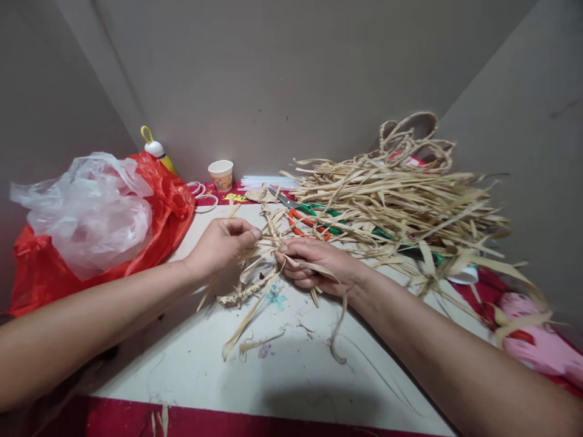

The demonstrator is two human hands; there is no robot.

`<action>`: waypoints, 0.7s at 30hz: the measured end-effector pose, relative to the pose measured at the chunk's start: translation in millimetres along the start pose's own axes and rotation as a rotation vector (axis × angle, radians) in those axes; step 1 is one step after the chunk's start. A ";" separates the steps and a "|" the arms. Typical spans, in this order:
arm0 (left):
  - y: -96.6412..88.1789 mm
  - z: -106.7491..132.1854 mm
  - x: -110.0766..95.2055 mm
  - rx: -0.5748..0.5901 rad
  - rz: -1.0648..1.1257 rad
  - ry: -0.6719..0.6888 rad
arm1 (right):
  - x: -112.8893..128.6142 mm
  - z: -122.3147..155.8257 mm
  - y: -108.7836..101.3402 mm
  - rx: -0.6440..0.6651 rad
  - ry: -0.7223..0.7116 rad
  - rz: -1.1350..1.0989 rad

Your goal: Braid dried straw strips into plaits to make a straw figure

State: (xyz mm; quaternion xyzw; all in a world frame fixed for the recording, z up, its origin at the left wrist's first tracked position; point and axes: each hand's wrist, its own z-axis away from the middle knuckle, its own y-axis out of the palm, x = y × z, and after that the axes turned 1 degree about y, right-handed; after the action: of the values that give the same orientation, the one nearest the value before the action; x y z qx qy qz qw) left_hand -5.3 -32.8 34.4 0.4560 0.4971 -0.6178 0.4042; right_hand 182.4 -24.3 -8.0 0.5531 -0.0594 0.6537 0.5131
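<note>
Both my hands meet over a white board (291, 364) at a small braid of dried straw strips (248, 291). My left hand (223, 243) pinches one pale strip between thumb and fingertips. My right hand (314, 261) is closed round a bundle of strips, and loose ends (339, 328) trail from it down onto the board. The plaited part of the braid lies on the board just below my left hand.
A big heap of dried strips (401, 200) lies at the back right, over scissors with orange and green handles (314, 221). Red and clear plastic bags (95, 218) fill the left. A paper cup (221, 175), white rings (200, 195) and a bottle (157, 150) stand by the wall.
</note>
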 end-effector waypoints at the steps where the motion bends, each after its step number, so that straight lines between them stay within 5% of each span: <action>1: 4.6 1.2 1.0 -0.004 0.009 -0.011 | 0.4 0.4 0.9 -0.001 -0.007 0.002; 9: 19.9 7.8 0.0 0.080 0.183 -0.253 | -1.4 0.4 4.0 -0.030 -0.053 0.080; 14: 19.0 9.3 -0.3 0.144 0.077 -0.312 | -4.3 -0.1 3.4 -0.007 -0.084 0.130; 21: 21.0 10.1 -10.7 0.071 0.033 -0.367 | -7.1 -1.8 3.6 -0.043 -0.100 0.124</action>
State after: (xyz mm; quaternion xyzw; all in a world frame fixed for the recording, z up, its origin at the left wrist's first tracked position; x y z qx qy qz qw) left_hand 15.8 -46.0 40.4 0.3576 0.3853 -0.7010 0.4820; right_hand 177.6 -29.1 -12.4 0.5690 -0.1331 0.6543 0.4800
